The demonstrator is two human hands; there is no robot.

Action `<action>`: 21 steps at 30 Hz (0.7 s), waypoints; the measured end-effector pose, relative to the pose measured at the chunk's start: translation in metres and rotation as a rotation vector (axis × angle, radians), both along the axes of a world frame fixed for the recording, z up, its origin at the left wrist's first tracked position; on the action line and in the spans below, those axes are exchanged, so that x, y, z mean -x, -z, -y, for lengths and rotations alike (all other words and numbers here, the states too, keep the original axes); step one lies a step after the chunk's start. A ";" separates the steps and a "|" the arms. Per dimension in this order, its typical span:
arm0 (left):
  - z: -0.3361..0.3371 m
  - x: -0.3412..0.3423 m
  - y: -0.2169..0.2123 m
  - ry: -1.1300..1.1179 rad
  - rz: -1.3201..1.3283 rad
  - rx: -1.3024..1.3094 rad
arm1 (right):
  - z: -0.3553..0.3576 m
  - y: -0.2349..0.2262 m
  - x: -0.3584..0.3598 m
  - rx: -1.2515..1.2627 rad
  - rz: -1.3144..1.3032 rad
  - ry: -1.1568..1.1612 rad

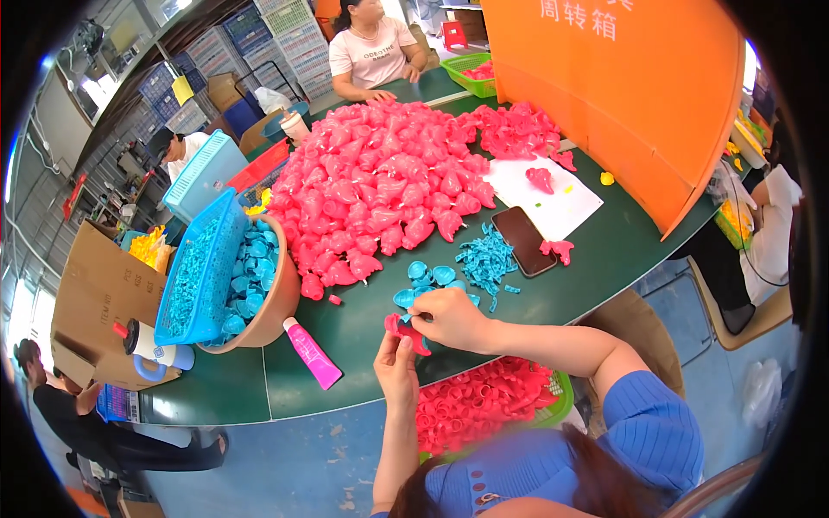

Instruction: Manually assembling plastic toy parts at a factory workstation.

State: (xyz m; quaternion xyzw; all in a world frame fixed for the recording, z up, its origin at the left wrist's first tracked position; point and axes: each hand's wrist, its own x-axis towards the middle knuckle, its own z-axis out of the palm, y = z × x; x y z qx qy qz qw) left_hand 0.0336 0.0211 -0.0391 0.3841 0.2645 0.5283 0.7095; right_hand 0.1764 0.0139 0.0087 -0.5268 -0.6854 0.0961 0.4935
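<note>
Hands meet just over the near edge of the green table [363,337]. The left hand [397,367] pinches a small pink plastic piece [406,332] from below, fingers pressed tight on it. The right hand [449,318] comes over the top, its fingertips pinching the same piece — it looks like a tiny blue bit is squeezed there too, but that is too small to tell for sure.

The pink piece looks very light and a bit bendy, like thin molded plastic. It seems smooth, so it could slip. Holding it by the fat middle looks safest, not by the thin ends.

Just past the hands lie little blue shell parts [427,276] and a heap of blue scraps [488,257]. A big pile of pink pieces [389,186] fills the table middle. A black phone [524,240] rests near white paper [561,203]. A pink tube [313,352] lies beside a bowl of blue parts [259,293] — a blue basket [199,272] leans in it. A green basket of finished pink pieces [484,406] sits below the table edge.
</note>
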 end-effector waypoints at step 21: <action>-0.010 0.023 0.002 0.182 -0.015 0.121 | -0.011 -0.014 -0.023 0.733 -0.489 -0.332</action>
